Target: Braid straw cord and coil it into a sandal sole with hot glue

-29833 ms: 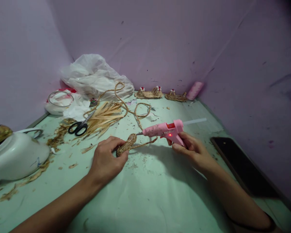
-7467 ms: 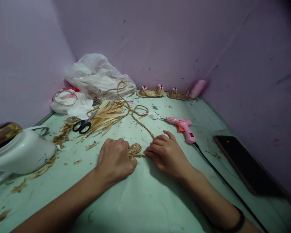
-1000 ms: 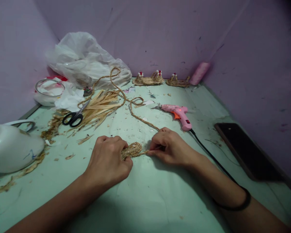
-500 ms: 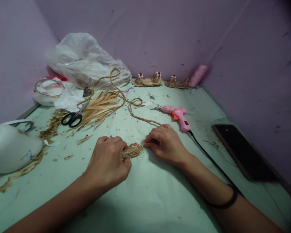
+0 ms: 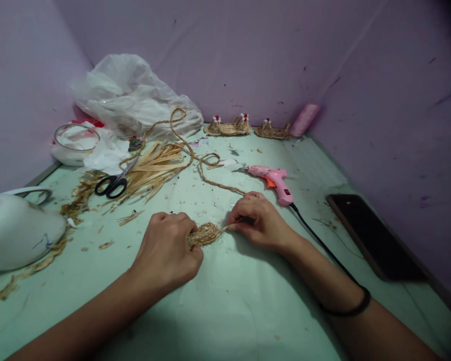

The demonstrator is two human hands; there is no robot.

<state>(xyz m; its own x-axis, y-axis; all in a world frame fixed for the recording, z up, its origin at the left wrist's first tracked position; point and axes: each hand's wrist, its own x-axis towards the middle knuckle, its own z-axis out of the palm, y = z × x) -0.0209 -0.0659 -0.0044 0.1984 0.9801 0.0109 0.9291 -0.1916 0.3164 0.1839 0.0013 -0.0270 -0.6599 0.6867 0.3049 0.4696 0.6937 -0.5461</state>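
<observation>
My left hand [image 5: 169, 245] is closed around a coiled oval of braided straw cord [image 5: 206, 233], whose rounded right end pokes out past the fingers. At that end my right hand [image 5: 257, 220] pinches a thin pale strand of the cord. From behind the right fingers the loose braided cord [image 5: 225, 186] runs away across the table in loops toward the back. A pink hot glue gun [image 5: 272, 178] with an orange trigger lies just beyond my right hand, its nozzle pointing left.
Black-handled scissors [image 5: 116, 183] lie on dry straw strips [image 5: 154, 168]. Behind stand a plastic bag [image 5: 131, 95] and two small woven pieces with beads, one being a woven sandal shape [image 5: 228, 129]. A phone [image 5: 376, 235] lies right; a white glossy object [image 5: 22, 230] is left.
My right hand has drawn slightly to the right, away from the coil, and more of the thin strand shows between them. The left hand keeps its hold.
</observation>
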